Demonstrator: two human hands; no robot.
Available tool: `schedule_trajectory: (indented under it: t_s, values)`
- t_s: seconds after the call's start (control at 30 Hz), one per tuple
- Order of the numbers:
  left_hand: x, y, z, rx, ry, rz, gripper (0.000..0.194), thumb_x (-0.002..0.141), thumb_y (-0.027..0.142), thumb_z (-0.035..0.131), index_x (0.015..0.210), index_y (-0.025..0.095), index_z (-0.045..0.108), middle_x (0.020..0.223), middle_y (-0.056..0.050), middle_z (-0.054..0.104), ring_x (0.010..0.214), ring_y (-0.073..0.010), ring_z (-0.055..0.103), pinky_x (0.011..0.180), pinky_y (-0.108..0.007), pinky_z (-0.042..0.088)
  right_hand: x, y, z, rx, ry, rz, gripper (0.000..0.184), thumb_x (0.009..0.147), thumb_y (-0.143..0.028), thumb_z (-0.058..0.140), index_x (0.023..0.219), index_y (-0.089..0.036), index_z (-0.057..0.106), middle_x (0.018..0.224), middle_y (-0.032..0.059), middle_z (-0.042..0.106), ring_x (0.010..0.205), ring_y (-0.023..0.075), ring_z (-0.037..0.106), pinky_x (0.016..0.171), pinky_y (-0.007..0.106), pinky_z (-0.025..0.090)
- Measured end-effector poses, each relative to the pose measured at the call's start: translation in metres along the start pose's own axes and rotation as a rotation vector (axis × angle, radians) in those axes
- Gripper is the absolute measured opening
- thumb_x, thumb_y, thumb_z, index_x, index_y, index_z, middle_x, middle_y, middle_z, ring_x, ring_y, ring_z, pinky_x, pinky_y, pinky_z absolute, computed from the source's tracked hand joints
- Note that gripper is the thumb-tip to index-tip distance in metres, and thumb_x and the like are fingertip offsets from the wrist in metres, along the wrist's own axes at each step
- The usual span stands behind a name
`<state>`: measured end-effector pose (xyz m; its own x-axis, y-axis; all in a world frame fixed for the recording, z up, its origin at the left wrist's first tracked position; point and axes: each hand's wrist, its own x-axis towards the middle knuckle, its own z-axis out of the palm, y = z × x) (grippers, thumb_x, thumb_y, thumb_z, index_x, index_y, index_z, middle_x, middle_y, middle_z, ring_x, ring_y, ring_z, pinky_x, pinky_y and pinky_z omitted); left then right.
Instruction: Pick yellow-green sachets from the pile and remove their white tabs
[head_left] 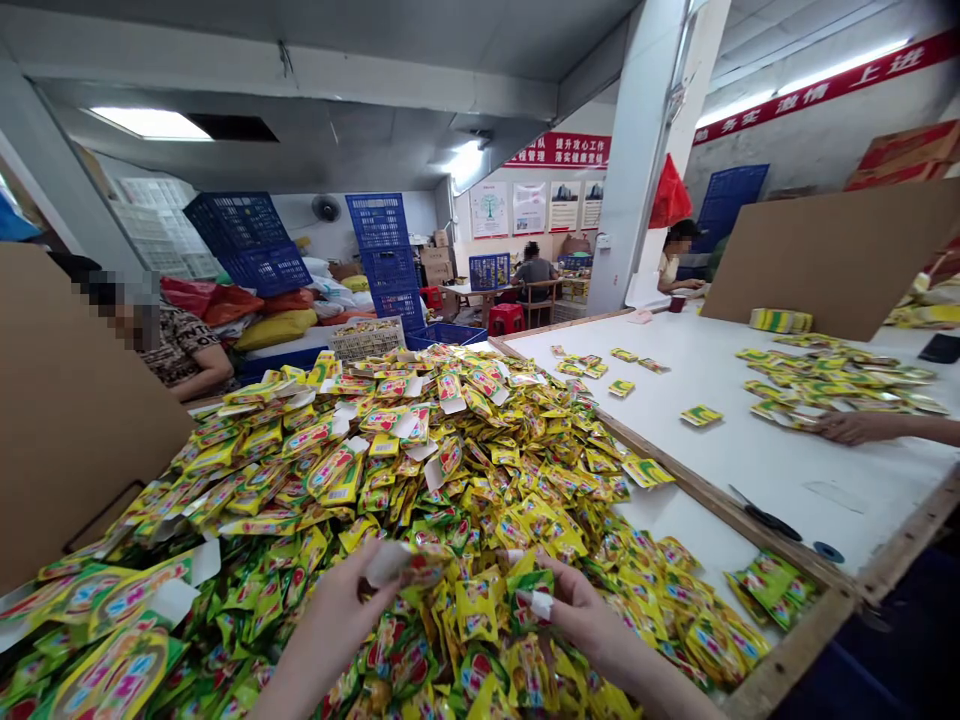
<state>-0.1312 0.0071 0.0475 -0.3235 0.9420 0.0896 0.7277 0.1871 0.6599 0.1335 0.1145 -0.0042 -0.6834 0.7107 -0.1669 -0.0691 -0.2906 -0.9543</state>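
Note:
A large heap of yellow and green foil sachets, many with white paper tabs, covers the near table. My left hand pinches a sachet with a white end at the heap's near edge. Just across from it, my right hand grips another sachet, its white tab showing between my fingers. Both hands rest over the sachets, and my fingers hide parts of what they hold.
A wooden rail divides the heap from a white table, where a co-worker's hand touches spread sachets. Black scissors lie near the rail. Cardboard boards stand at the left, beside a seated co-worker. Blue crates are stacked behind.

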Motion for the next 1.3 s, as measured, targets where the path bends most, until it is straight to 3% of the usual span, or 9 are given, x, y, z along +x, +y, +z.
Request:
schedule_trajectory:
  t_s: [0.1, 0.27, 0.43, 0.5, 0.67, 0.87, 1.0, 1.17, 1.3]
  values:
    - [-0.011, 0.030, 0.005, -0.001, -0.233, 0.116, 0.017, 0.076, 0.038, 0.055, 0.072, 0.021, 0.057, 0.068, 0.003, 0.057, 0.063, -0.0147, 0.052, 0.057, -0.024, 0.035, -0.004, -0.020, 0.011, -0.092, -0.216, -0.079, 0.032, 0.069, -0.036, 0.070, 0.097, -0.022, 0.062, 0.115, 0.0046, 0.052, 0.077, 0.0120, 0.057, 0.065, 0.024, 0.048]
    - [-0.006, 0.038, 0.038, -0.565, -0.095, 0.108, 0.035, 0.065, 0.045, 0.067, 0.090, 0.020, 0.061, 0.095, -0.005, 0.059, 0.089, -0.0207, 0.055, 0.077, -0.027, 0.042, -0.007, -0.017, 0.040, 0.049, -0.234, -0.028, 0.028, 0.069, -0.038, 0.070, 0.087, -0.018, 0.063, 0.070, -0.0033, 0.059, 0.059, 0.0060, 0.050, 0.053, 0.016, 0.042]
    - [-0.013, 0.036, 0.066, -1.307, -0.326, -0.434, 0.047, 0.066, 0.040, 0.068, 0.105, 0.017, 0.057, 0.084, -0.007, 0.069, 0.082, -0.0249, 0.064, 0.075, -0.034, 0.048, -0.013, -0.026, 0.039, 0.048, -0.152, -0.102, 0.027, 0.065, -0.037, 0.073, 0.079, -0.017, 0.063, 0.068, -0.0029, 0.059, 0.065, 0.0107, 0.055, 0.062, 0.022, 0.045]
    - [-0.020, 0.041, 0.066, -1.389, -0.389, -0.455, 0.043, 0.069, 0.037, 0.067, 0.106, 0.018, 0.056, 0.081, -0.006, 0.070, 0.077, -0.0229, 0.065, 0.074, -0.035, 0.049, -0.013, -0.040, 0.028, 0.010, -0.055, -0.189, 0.024, 0.065, -0.036, 0.073, 0.076, -0.018, 0.062, 0.069, -0.0028, 0.058, 0.066, 0.0121, 0.056, 0.063, 0.023, 0.046]
    - [-0.027, 0.052, 0.073, -1.183, -0.483, -0.309, 0.052, 0.058, 0.034, 0.078, 0.103, 0.018, 0.057, 0.083, -0.004, 0.068, 0.074, -0.0194, 0.064, 0.074, -0.034, 0.049, -0.004, -0.067, 0.025, -0.049, 0.076, -0.308, 0.023, 0.067, -0.035, 0.071, 0.076, -0.020, 0.057, 0.064, -0.0047, 0.053, 0.055, 0.0097, 0.049, 0.054, 0.022, 0.044]
    - [-0.025, 0.045, 0.090, -0.968, -0.394, -0.072, 0.067, 0.051, 0.037, 0.080, 0.108, 0.019, 0.050, 0.100, -0.008, 0.064, 0.100, -0.0269, 0.056, 0.095, -0.040, 0.039, -0.007, -0.069, 0.043, -0.748, -0.037, -0.581, 0.003, 0.076, -0.018, 0.055, 0.073, -0.019, 0.055, 0.083, 0.0018, 0.051, 0.081, 0.0162, 0.049, 0.073, 0.029, 0.041]
    - [-0.029, 0.047, 0.092, -1.055, -0.400, -0.012, 0.091, 0.054, 0.031, 0.079, 0.130, 0.024, 0.028, 0.129, -0.011, 0.051, 0.119, -0.0278, 0.046, 0.103, -0.040, 0.032, -0.017, -0.080, 0.039, -1.005, -0.198, -0.479, 0.012, 0.074, -0.009, 0.051, 0.075, -0.020, 0.055, 0.085, 0.0007, 0.051, 0.081, 0.0142, 0.050, 0.073, 0.025, 0.040]
    - [-0.030, 0.050, 0.094, -0.842, -0.504, -0.102, 0.086, 0.051, 0.034, 0.078, 0.125, 0.017, 0.036, 0.116, -0.013, 0.059, 0.105, -0.0316, 0.055, 0.094, -0.044, 0.039, -0.021, -0.095, 0.037, -1.242, -0.335, -0.431, 0.016, 0.073, -0.009, 0.050, 0.081, -0.019, 0.060, 0.085, 0.0024, 0.056, 0.077, 0.0154, 0.053, 0.070, 0.026, 0.041]
    - [-0.027, 0.049, 0.092, -0.936, -0.650, -0.008, 0.090, 0.053, 0.032, 0.078, 0.130, 0.018, 0.034, 0.130, -0.012, 0.050, 0.119, -0.0315, 0.045, 0.102, -0.043, 0.031, -0.018, -0.100, 0.030, -1.131, -0.441, -0.367, 0.034, 0.071, -0.010, 0.053, 0.103, -0.021, 0.058, 0.096, 0.0041, 0.062, 0.088, 0.0176, 0.056, 0.078, 0.027, 0.043]
